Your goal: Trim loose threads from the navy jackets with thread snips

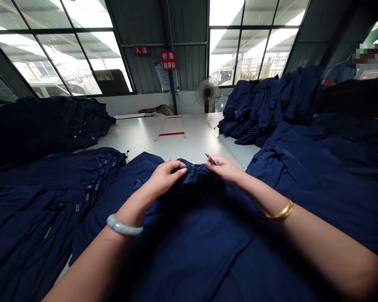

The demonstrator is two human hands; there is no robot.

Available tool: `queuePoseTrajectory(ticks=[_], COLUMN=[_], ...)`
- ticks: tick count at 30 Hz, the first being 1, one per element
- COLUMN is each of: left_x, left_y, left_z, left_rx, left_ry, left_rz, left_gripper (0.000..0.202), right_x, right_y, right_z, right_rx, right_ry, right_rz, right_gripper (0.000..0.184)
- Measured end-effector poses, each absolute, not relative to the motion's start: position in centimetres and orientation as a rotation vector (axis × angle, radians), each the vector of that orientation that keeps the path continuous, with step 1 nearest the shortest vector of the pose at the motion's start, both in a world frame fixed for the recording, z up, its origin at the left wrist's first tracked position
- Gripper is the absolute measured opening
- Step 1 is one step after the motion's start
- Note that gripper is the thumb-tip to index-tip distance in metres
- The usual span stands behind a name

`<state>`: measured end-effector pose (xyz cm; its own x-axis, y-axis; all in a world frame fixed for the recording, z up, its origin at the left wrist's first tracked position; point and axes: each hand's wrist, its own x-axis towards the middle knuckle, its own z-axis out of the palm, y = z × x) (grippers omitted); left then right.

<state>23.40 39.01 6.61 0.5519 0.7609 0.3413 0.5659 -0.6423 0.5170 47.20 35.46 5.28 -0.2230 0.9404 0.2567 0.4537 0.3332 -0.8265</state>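
A dark navy garment (189,239) spreads in front of me, its gathered edge lifted between both hands. My left hand (168,174) pinches that edge with thumb and fingers, a pale bangle (124,226) on its wrist. Close by on the right, my right hand (222,167) is closed around thread snips (210,158), whose thin dark pointed blades stick out past the fingers toward the upper left. Its fingertips also grip the garment's edge. The lower part of the snips is hidden in the palm. A gold bangle (282,211) circles the right forearm.
Stacked navy garments lie at the left (50,121), with a labelled pile (34,201) nearer. More piles stand at the back right (271,100) and right (327,167). Behind is a white table (135,134), with a fan (207,90) beyond. A person (340,71) is at the far right.
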Motion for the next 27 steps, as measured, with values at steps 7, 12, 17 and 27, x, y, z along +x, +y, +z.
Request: queuePoseTrajectory(ticks=[7,12,17,27], left_x=[23.5,23.5,22.9,24.7], left_y=[29.5,25.5,22.8,21.3], left_z=[7.6,4.5,1.4,1.0], left_rx=[2.244,2.613,2.803,1.901], left_ry=[0.955,0.962,0.889,1.098], left_rz=[0.81,1.242,1.723,1.366], left_gripper=[0.022,0.015,0.026,0.023], right_x=[46.8,46.5,46.8,47.0], right_y=[25.9,22.4,20.5,21.1], right_z=[6.6,5.1,2.6,1.7], right_rx=[-1.114,-0.931,-0.77,-0.978], right_ry=[-1.659,-1.904,-2.064,-1.882], right_rz=[0.972,0.471,-0.159,0.383], right_gripper=[0.027,0.006,0.01,0.008])
